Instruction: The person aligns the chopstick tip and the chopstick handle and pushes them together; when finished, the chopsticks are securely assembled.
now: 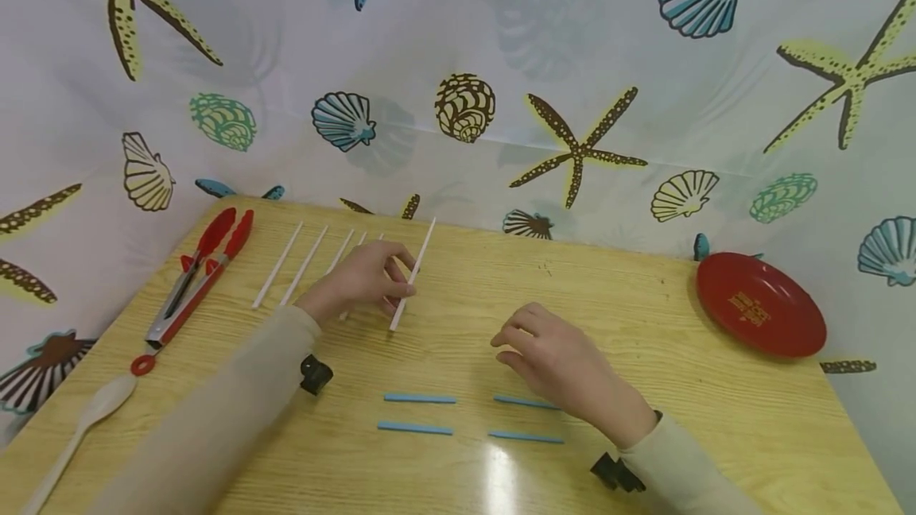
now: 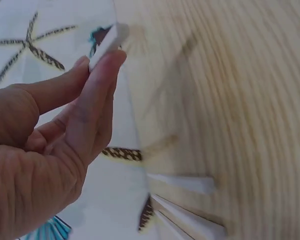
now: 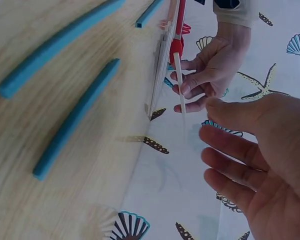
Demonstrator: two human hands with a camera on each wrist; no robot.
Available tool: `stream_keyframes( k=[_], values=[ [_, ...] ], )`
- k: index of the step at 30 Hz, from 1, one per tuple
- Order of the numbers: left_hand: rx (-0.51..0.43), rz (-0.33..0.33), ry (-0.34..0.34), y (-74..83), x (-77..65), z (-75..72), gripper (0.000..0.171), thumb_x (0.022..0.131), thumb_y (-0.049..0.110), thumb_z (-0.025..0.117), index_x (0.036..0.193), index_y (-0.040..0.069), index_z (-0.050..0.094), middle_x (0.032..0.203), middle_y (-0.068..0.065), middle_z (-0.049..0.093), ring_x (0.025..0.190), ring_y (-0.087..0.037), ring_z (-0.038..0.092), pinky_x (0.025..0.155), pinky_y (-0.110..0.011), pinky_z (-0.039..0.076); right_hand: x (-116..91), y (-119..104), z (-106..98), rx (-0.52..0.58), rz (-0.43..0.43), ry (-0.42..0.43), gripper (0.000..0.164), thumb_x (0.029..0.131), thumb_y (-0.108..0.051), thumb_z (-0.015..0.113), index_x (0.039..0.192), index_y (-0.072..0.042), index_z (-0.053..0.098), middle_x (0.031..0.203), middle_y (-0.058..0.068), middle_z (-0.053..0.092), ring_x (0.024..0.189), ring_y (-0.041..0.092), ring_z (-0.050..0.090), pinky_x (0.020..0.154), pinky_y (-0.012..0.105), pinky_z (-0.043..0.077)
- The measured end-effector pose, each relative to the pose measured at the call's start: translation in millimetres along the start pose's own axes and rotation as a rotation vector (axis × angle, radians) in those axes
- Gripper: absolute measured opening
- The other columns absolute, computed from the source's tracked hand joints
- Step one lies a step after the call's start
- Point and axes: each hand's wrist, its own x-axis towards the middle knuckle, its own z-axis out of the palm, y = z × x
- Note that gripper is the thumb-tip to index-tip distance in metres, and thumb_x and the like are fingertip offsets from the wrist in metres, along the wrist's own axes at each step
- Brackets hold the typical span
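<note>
Between thumb and fingers, my left hand point(image 1: 365, 275) pinches a long white stick point(image 1: 425, 247) and holds it tilted above the table. The left wrist view shows the pinch near one end of the stick point(image 2: 104, 48). Several similar white sticks point(image 1: 277, 266) lie side by side at the left, some partly hidden behind that hand. My right hand point(image 1: 554, 356) hovers with nothing in it, its fingers loosely bent. Below and nearer to me, several short blue sticks point(image 1: 420, 398) lie in two pairs; the right hand overlaps the end of one in the head view.
At the left lie red-tipped tongs point(image 1: 192, 280) and a white spoon point(image 1: 95, 412). A red plate point(image 1: 790, 312) sits at the table's right edge. A cloth point(image 1: 415, 38) printed with shells and starfish hangs behind the wooden table point(image 1: 644, 316).
</note>
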Motion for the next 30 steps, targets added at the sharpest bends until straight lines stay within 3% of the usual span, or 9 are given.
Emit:
stream_keyframes(
  k=[5, 10, 18, 30],
  values=[
    [-0.079, -0.104, -0.036, -19.5, 4.8, -14.8, 0.040, 0.093, -0.002, 0.066, 0.129, -0.010, 0.050, 0.095, -0.021, 0.060, 0.073, -0.029, 0.065, 0.067, -0.043, 0.059, -8.4, -1.1, 5.4, 0.035, 0.033, -0.081, 0.016, 0.085, -0.008, 0.079, 0.098, -0.010, 0.071, 0.096, 0.001, 0.062, 0.093, 0.015, 0.059, 0.070, 0.023, 0.052],
    [-0.030, -0.184, -0.010, -28.2, 4.3, -20.6, 0.039, 0.094, 0.000, 0.066, 0.128, -0.008, 0.050, 0.090, -0.021, 0.062, 0.071, -0.028, 0.067, 0.066, -0.041, 0.059, -14.6, -4.8, 7.5, 0.064, 0.091, -0.180, 0.015, 0.088, -0.010, 0.077, 0.101, -0.009, 0.072, 0.100, 0.002, 0.060, 0.093, 0.014, 0.058, 0.073, 0.022, 0.052],
    [0.146, -0.189, 0.057, -23.6, 8.4, -22.7, 0.036, 0.091, -0.002, 0.068, 0.124, -0.010, 0.054, 0.080, -0.020, 0.067, 0.062, -0.026, 0.069, 0.060, -0.036, 0.058, -18.7, -7.4, 11.8, 0.071, 0.123, -0.220, 0.011, 0.090, -0.009, 0.073, 0.101, -0.008, 0.072, 0.097, 0.001, 0.060, 0.088, 0.012, 0.059, 0.070, 0.022, 0.052],
    [0.336, -0.152, 0.117, -14.7, 11.3, -19.3, 0.025, 0.085, -0.008, 0.072, 0.104, -0.014, 0.058, 0.087, -0.024, 0.061, 0.057, -0.028, 0.068, 0.051, -0.032, 0.056, -25.5, -6.4, 13.8, 0.053, 0.098, -0.230, 0.009, 0.090, -0.006, 0.072, 0.098, -0.008, 0.073, 0.089, -0.001, 0.060, 0.086, 0.012, 0.059, 0.065, 0.020, 0.051]
  ],
)
